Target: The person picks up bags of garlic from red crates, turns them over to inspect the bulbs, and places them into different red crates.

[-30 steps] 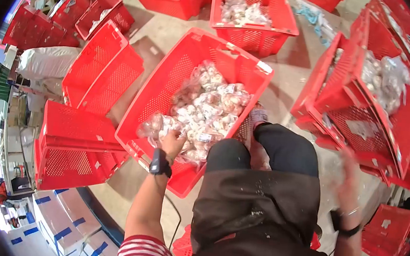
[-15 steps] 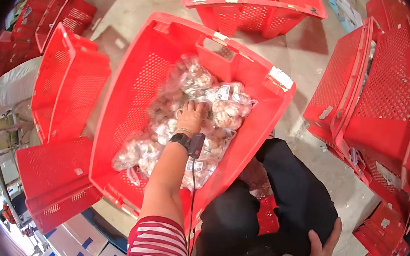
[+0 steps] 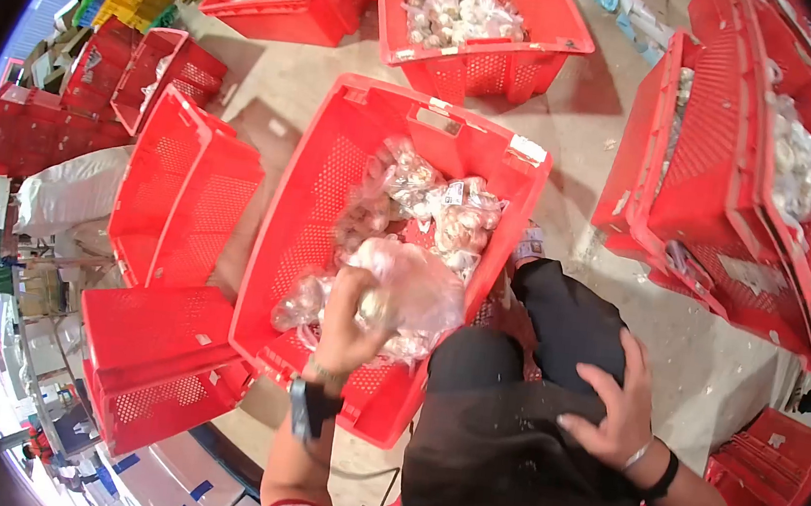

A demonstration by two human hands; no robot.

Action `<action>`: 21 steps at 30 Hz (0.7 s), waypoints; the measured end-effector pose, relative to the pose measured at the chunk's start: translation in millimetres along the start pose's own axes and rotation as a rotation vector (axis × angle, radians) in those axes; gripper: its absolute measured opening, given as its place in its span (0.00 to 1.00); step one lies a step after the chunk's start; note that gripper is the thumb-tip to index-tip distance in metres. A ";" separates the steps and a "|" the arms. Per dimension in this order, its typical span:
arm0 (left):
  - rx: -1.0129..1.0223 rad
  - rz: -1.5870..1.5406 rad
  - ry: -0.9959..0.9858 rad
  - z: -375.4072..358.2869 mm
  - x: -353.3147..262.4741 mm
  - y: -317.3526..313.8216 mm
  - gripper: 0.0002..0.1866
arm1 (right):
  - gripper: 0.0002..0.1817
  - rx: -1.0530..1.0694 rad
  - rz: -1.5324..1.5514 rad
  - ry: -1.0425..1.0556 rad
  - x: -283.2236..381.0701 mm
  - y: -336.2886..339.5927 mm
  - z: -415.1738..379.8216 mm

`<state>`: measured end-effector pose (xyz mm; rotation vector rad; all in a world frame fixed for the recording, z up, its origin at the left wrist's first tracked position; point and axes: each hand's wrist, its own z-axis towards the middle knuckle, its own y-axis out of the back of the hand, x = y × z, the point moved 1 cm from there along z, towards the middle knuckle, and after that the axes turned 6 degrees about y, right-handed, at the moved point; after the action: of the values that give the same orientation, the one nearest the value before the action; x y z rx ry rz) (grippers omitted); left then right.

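Note:
My left hand [image 3: 355, 325] has its fingers closed on a clear plastic bag [image 3: 412, 281] of pale, roundish produce, held up over the large red crate [image 3: 310, 184]. The bag is partly smeared by motion. Other clear bags lie in that crate, one with a white label [image 3: 454, 192] near the crate's right side. On the dark cloth over my knee rests my right hand [image 3: 615, 403], its fingers apart and nothing in them.
Red crates with bagged produce stand beyond, one at the top centre [image 3: 505, 56] and one at the upper left [image 3: 297, 19]. More red crates [image 3: 186, 181] line the left. Tall stacked crates [image 3: 711, 167] stand on the right. A white sack [image 3: 71, 188] lies far left.
My left hand has moved toward me from the pile and now holds up a bag. My view has tilted up, showing more of the far crates. The right hand still rests on my knee.

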<state>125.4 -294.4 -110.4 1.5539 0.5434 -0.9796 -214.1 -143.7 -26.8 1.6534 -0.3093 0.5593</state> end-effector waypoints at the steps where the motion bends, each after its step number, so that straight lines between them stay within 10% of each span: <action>1: -0.038 -0.142 -0.014 -17.7 -33.5 12.5 0.24 | 0.29 -0.024 0.097 0.024 -1.7 1.7 1.1; 6: -0.110 -0.786 -0.153 -113.2 -159.5 37.5 0.26 | 0.27 -0.141 1.204 -0.052 28.1 -4.0 8.6; 10: 0.017 -0.944 -0.169 -183.1 -201.4 16.0 0.24 | 0.30 0.613 2.331 -0.286 86.6 -15.6 -13.8; 14: -0.006 -1.213 0.166 -254.5 -191.6 -15.6 0.23 | 0.34 0.371 2.114 -0.229 85.9 -26.4 -55.9; 18: -0.024 -1.891 0.519 -292.0 -178.7 -52.8 0.48 | 0.38 0.311 1.957 -0.148 75.3 -24.1 -86.2; 21: 0.155 -1.655 0.510 -288.5 -176.2 -59.7 0.48 | 0.36 0.225 1.613 0.109 83.9 -1.6 -103.6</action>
<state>65.8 26.1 -2.9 1.2565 2.3470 -1.7789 -161.4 -32.4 24.2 1.2619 -1.5658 1.8857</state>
